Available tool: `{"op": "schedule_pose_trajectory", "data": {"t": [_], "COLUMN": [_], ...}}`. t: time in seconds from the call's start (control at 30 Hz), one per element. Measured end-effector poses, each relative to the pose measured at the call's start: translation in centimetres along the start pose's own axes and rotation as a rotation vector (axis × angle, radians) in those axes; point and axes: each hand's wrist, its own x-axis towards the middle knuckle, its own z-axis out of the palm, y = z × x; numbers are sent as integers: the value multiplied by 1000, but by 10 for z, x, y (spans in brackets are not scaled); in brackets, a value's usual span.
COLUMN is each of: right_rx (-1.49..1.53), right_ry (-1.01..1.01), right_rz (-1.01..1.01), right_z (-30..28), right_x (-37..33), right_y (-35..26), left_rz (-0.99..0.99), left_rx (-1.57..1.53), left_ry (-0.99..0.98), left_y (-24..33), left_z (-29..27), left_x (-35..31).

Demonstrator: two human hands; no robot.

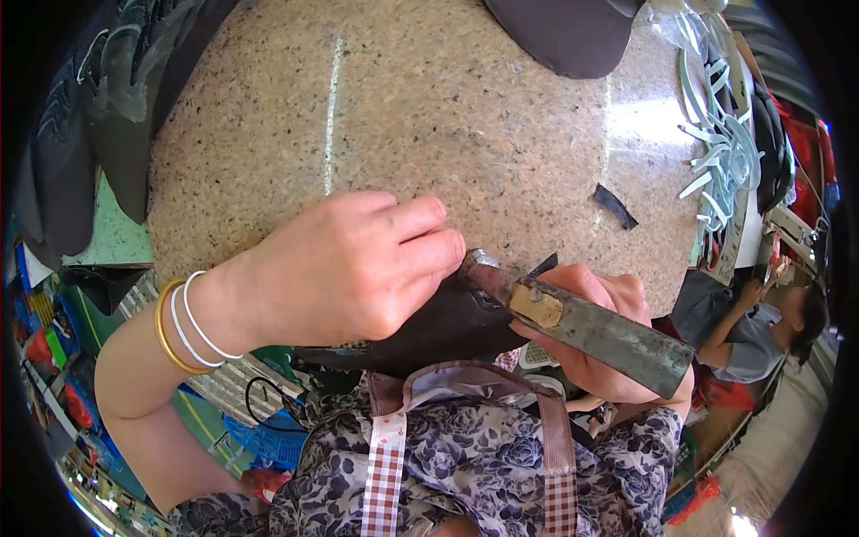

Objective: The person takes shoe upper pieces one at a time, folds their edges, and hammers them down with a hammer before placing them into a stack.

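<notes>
In my right hand (619, 297) is a hammer (617, 342) with a worn grey metal head. The tan end of its wooden handle shows in the middle of the head, and the fingers close round the handle beneath. The hammer's rounded, shiny face lies close to the fingertips of my left hand (353, 268). That hand is curled closed on a dark brown leather piece (429, 336), which lies at the near edge of the stone tabletop (447, 107). My fingers hide part of the leather. A small black strip end (544, 264) sticks up beside the hammer head.
Dark shaped pieces (125, 152) are stacked at the left, and another dark piece (573, 36) lies at the far edge. A black scrap (616, 206) rests right of centre. Pale blue strips (720, 143) are heaped at the right. Beyond, a person (761, 331) sits.
</notes>
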Motion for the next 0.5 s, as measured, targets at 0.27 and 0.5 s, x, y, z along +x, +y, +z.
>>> {"op": "schedule_pose_trajectory", "data": {"t": [0.27, 0.5], "right_rx": [-291, -150], "right_ry": [28, 14], "right_rz": [55, 177], "right_z": [-2, -1], "right_x": [8, 12], "right_y": [-16, -19], "left_rz": [-149, -253], "left_rx": [-3, -52], "left_ry": [83, 81], "left_y": [6, 9], "left_z": [3, 0], "left_x": [-7, -9]}}
